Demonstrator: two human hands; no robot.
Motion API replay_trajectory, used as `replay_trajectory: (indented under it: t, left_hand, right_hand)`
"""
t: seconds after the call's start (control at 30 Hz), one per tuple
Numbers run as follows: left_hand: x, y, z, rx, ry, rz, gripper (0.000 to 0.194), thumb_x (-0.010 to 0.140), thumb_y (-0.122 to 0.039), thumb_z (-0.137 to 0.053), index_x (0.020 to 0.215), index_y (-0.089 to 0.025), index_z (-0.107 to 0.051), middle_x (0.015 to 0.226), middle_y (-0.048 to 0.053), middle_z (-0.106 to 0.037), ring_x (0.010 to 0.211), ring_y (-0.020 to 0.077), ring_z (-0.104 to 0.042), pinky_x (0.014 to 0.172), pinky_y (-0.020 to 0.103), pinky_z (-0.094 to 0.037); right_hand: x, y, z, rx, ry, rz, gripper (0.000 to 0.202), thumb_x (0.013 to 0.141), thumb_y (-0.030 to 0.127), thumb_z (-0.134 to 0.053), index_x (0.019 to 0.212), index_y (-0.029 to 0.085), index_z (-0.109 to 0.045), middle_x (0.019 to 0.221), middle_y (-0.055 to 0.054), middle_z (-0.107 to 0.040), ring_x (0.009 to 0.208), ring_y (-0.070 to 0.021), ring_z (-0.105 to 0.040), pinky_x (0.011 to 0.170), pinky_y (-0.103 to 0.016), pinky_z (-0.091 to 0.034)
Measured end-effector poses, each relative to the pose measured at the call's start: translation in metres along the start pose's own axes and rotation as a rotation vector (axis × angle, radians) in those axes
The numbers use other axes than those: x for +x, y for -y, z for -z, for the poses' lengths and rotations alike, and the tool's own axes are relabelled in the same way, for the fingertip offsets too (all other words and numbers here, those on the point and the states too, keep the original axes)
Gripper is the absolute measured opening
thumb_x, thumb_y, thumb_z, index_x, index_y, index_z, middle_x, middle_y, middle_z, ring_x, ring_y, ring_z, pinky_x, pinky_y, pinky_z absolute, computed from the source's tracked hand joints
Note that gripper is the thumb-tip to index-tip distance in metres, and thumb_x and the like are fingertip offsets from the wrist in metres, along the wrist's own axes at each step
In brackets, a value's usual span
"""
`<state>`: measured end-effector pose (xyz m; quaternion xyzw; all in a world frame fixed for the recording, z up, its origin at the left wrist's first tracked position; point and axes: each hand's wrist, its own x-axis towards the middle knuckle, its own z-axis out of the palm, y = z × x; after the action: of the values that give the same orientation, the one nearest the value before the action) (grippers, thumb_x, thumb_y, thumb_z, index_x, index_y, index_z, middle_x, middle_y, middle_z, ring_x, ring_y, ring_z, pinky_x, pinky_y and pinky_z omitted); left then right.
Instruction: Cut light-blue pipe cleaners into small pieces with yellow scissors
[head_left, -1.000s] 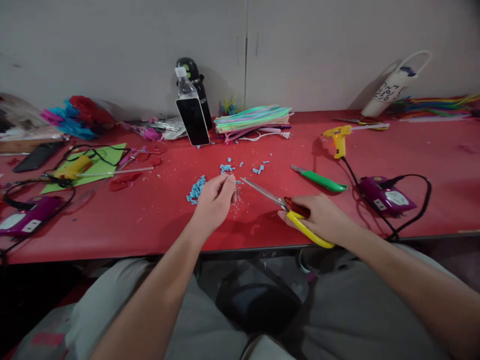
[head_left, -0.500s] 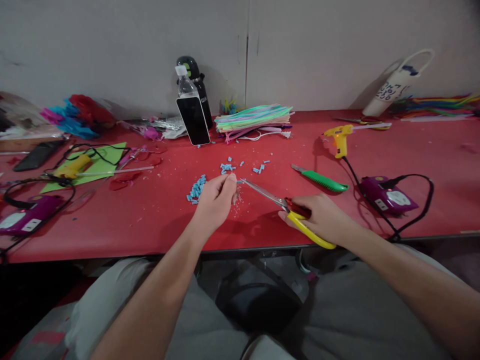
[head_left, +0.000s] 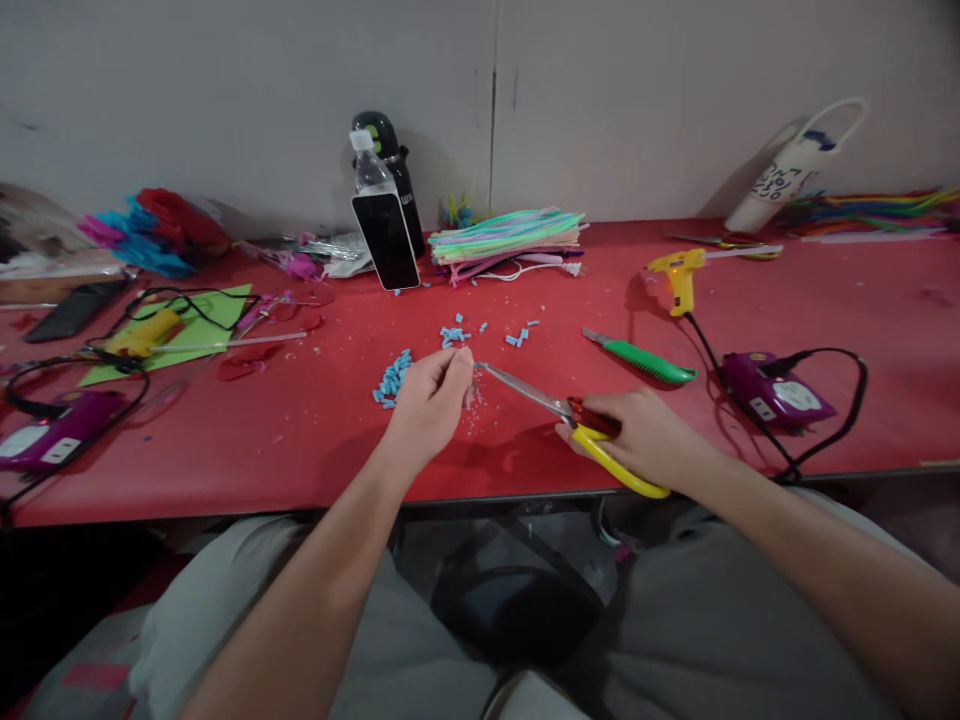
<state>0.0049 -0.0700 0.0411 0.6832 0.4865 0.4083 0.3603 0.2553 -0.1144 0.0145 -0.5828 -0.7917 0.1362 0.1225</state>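
Scissors [head_left: 606, 458] with yellow and red handles are gripped by my right hand [head_left: 646, 436], their blades pointing left. My left hand [head_left: 433, 405] is pinched closed, and a tiny blue piece [head_left: 478, 366] shows at its fingertips, by the tips of the blades. What else those fingers hold is hidden. A pile of small blue pieces [head_left: 391, 380] lies just left of my left hand. Beyond the fingertips are more blue pieces [head_left: 454, 335], and a few others [head_left: 517, 339] are scattered to their right. Pale crumbs dot the red table [head_left: 322, 430] under the blades.
A green cutter [head_left: 651, 362] lies right of the scissors. Farther right are a yellow glue gun [head_left: 679, 280] and a purple power box [head_left: 780, 392]. Behind stand a phone [head_left: 387, 240] against a bottle and a bundle of pastel stems [head_left: 510, 240]. Another glue gun [head_left: 146, 333] rests left.
The scissors have shifted slightly left, bringing their tips to the small blue piece at my left fingertips. My left hand has stayed nearly still.
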Motion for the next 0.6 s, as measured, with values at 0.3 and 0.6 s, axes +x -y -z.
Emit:
replay_trajectory:
  t: [0.3, 0.6]
  left_hand:
    - [0.0002, 0.0014, 0.0002, 0.002, -0.007, 0.006, 0.04, 0.095, -0.028, -0.04, 0.056, -0.018, -0.044, 0.054, -0.002, -0.047, 0.053, 0.0094, -0.043, 0.053, 0.023, -0.036]
    - [-0.0002, 0.0017, 0.0001, 0.003, -0.004, -0.009, 0.041, 0.095, -0.031, -0.041, 0.056, -0.018, -0.045, 0.054, -0.002, -0.045, 0.051, 0.0096, -0.042, 0.052, 0.023, -0.035]
  right_hand:
    - [0.0002, 0.0029, 0.0033, 0.041, -0.033, -0.013, 0.039, 0.081, 0.052, -0.056, 0.061, 0.021, -0.042, 0.053, 0.002, -0.042, 0.05, -0.0105, -0.031, 0.049, -0.026, -0.02]
    - [0.0001, 0.0, 0.0001, -0.019, -0.034, -0.01, 0.029, 0.078, 0.044, -0.058, 0.064, 0.021, -0.048, 0.056, 0.0, -0.05, 0.051, -0.0116, -0.037, 0.05, -0.026, -0.022]
